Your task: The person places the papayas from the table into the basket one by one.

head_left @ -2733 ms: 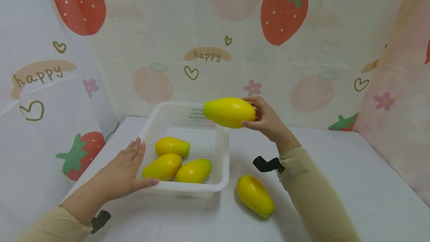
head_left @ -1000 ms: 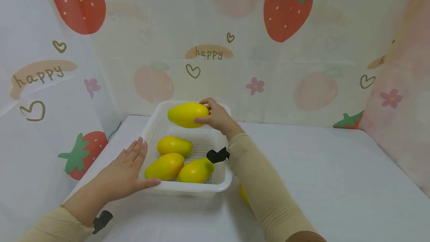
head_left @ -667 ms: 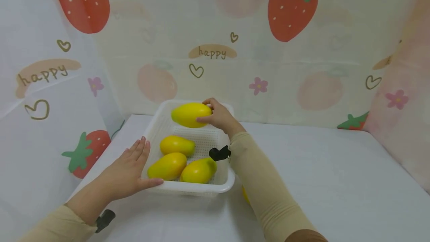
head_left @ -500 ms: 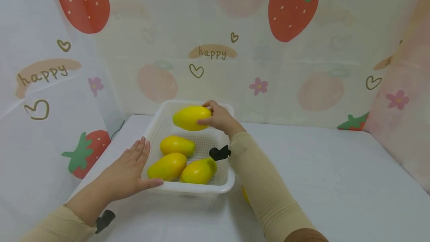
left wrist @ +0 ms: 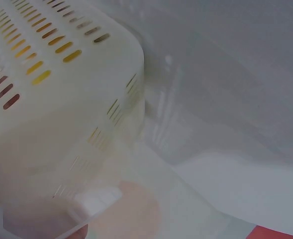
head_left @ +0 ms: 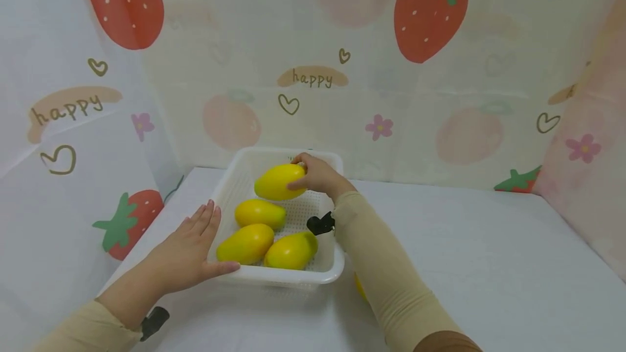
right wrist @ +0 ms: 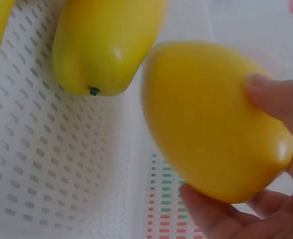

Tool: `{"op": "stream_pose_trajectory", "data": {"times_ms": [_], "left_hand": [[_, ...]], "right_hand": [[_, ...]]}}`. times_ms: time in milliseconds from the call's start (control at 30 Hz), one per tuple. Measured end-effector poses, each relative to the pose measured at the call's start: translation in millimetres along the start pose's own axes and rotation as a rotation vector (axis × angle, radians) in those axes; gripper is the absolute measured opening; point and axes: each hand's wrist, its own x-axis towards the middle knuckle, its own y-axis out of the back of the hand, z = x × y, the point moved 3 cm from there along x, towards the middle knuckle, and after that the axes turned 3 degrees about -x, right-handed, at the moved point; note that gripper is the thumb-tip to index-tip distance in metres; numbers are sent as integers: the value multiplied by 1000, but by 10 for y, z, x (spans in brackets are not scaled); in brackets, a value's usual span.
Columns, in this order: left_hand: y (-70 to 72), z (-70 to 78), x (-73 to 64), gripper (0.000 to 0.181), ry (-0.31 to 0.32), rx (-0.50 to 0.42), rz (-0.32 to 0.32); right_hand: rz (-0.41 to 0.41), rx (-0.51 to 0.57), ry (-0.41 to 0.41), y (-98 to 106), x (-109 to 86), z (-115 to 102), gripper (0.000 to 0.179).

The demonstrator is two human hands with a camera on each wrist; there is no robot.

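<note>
My right hand (head_left: pixel 318 174) grips a yellow papaya (head_left: pixel 276 182) by its blunt end, inside the far part of a white plastic basket (head_left: pixel 313 276). In the right wrist view the thumb presses one side of this papaya (right wrist: pixel 211 119) and the fingers curl under the other. Three more papayas lie in the basket: one behind (head_left: pixel 259 214), one front left (head_left: pixel 245 244) and one front right (head_left: pixel 291 251). With fingers straight, my left hand (head_left: pixel 183 254) rests against the basket's left side, its thumb along the front rim. The left wrist view shows the basket's slotted wall (left wrist: pixel 81 64).
Another papaya (head_left: pixel 360 287) lies on the white tabletop (head_left: pixel 469 243) right of the basket, mostly hidden by my right sleeve. A printed cloth backdrop (head_left: pixel 313 113) rises behind the table and along both sides.
My right hand has carried the papaya left from beside the basket to over it, then lowered it towards the basket floor and the near papayas. My left hand keeps its place at the basket.
</note>
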Motion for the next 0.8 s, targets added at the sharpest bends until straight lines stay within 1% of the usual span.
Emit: {"op": "stream_pose_trajectory", "data": {"times_ms": [167,300,433,600,800], "left_hand": [[-8,-1,2,116,0,0,0],[-5,2,-3,117,2,8,2],[8,14,-8,117,0,11,5],[16,18,-14,117,0,14,5],[-3,6,-1,116,8,17,1]], "right_hand": [[-59,-32,12,-35,-10,24,54],[-108,-46,16,-60,1,39,57],[-155,-45,1,-81,7,52,58],[-207,-1,-13,-106,9,53,59],[-235,31,-38,-125,1,51,61]]}}
